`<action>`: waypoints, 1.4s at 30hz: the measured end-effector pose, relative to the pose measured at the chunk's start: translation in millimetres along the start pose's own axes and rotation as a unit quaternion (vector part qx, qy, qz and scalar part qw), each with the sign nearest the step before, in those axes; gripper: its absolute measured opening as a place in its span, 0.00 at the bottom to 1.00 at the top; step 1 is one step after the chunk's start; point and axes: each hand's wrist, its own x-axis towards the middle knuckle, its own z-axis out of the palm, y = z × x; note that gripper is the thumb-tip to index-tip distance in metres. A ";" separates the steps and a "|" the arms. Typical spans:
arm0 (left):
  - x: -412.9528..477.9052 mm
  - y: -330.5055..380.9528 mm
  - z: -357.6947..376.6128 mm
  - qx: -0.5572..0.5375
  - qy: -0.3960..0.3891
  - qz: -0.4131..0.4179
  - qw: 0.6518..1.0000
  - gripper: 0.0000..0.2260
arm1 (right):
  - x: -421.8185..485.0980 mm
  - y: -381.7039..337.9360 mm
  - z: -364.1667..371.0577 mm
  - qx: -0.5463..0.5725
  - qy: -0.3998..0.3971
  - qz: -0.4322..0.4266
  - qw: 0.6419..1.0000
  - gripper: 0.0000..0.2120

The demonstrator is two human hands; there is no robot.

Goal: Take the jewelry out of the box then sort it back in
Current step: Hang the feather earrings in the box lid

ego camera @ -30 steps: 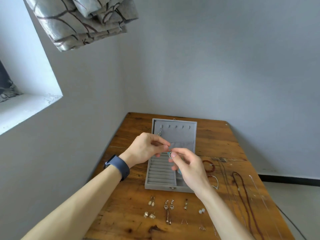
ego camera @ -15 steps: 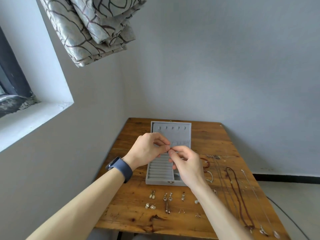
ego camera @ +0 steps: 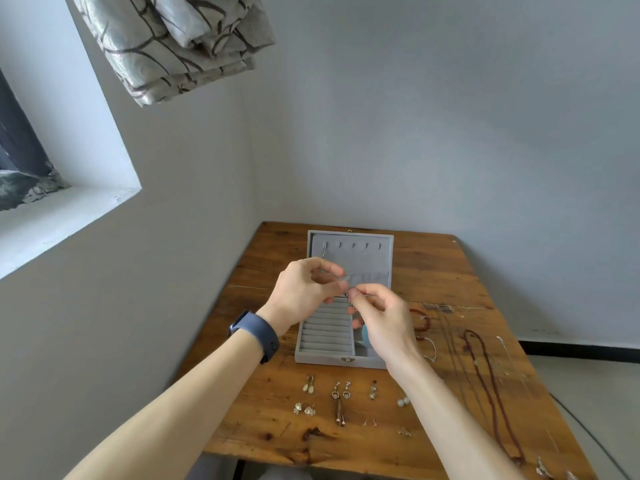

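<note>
Table: a worn wooden tabletop (ego camera: 263, 427) set into a corner between two grey walls; a deep window recess (ego camera: 69, 209) in the wall on the left, patterned curtain fabric (ego camera: 180, 43) bunched high above.
Jewelry box: a grey velvet jewelry box (ego camera: 346, 360) lies open at the middle of the tabletop, its lid (ego camera: 367, 252) laid back toward the far edge, with a row of hooks; ring rolls (ego camera: 325, 336) fill the near left compartment.
Earrings: pairs of earrings (ego camera: 341, 393) lie in rows between the box and the near edge, two pearl studs (ego camera: 402, 401) at the right of them.
Necklaces: a dark red beaded necklace (ego camera: 491, 389) stretches along the right edge beside thinner chains; a red bead bracelet (ego camera: 420, 318) lies just right of the box.
Left hand: the left hand (ego camera: 304, 289), blue wristband (ego camera: 256, 336) at the wrist, is above the box with fingers curled in, thumb and fingertips pinched on a small clasp piece (ego camera: 347, 295).
Right hand: the right hand (ego camera: 384, 323) meets it fingertip to fingertip, pinching the same small piece, a green bead visible there; other fingers loosely curled.
Teal item: something teal (ego camera: 364, 337) shows under the right hand; what it is I cannot tell.
</note>
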 end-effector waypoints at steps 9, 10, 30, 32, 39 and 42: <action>35.1 -43.1 2.3 -0.025 -0.021 -0.038 0.999 0.09 | 39.8 29.8 10.1 -0.047 -0.028 0.028 0.998 0.05; 39.8 -47.1 2.8 -0.028 -0.014 -0.040 0.999 0.08 | 44.8 32.5 11.8 -0.047 -0.027 0.030 0.998 0.05; 145.1 -112.4 -19.7 -0.016 0.000 -0.161 0.987 0.28 | 181.4 43.8 66.5 -0.044 0.035 0.108 0.993 0.05; 144.8 -116.3 -21.9 -0.005 -0.007 -0.142 0.990 0.25 | 183.8 43.7 71.5 -0.050 0.042 0.106 0.992 0.06; 143.8 -122.1 -22.9 0.014 0.003 -0.110 0.994 0.22 | 182.8 45.8 80.9 -0.073 0.076 0.124 0.987 0.10; 143.7 -123.0 -22.8 0.013 0.007 -0.102 0.995 0.21 | 178.1 48.0 83.5 -0.065 0.080 0.121 0.987 0.08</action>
